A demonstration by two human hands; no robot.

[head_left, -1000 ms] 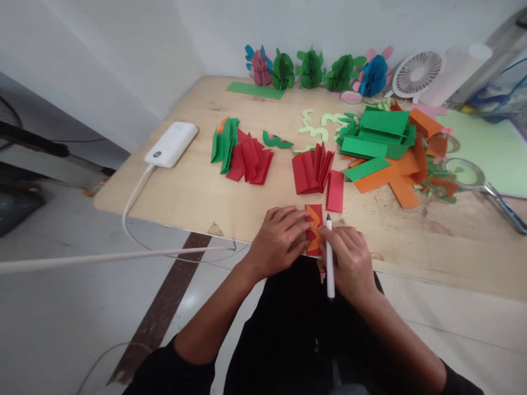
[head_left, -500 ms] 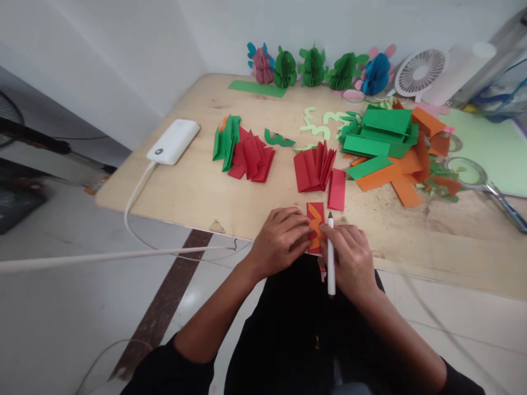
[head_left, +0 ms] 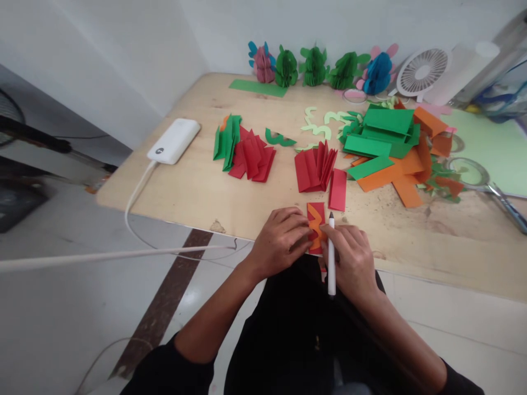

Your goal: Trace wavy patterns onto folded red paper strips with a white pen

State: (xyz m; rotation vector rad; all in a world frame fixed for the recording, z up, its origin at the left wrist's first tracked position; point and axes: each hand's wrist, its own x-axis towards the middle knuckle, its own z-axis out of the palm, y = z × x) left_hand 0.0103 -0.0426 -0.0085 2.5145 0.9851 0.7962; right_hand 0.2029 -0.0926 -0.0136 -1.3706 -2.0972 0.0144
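At the table's near edge lies a red paper strip (head_left: 321, 207) with a wavy orange paper piece (head_left: 316, 221) on top of it. My left hand (head_left: 281, 241) presses its fingertips on the left side of these papers. My right hand (head_left: 354, 260) holds a white pen (head_left: 331, 263), its dark tip pointing away from me, while fingers touch the papers' right side. Just beyond are a folded red strip (head_left: 337, 190) and a fan of folded red papers (head_left: 315, 169).
Green (head_left: 228, 142) and red folded papers (head_left: 252, 156) lie left of centre. A white power bank (head_left: 174, 141) with a cable is farther left. Green and orange papers (head_left: 389, 120), scissors (head_left: 504, 203) and a small fan (head_left: 423, 73) are right; paper figures (head_left: 314, 67) line the wall.
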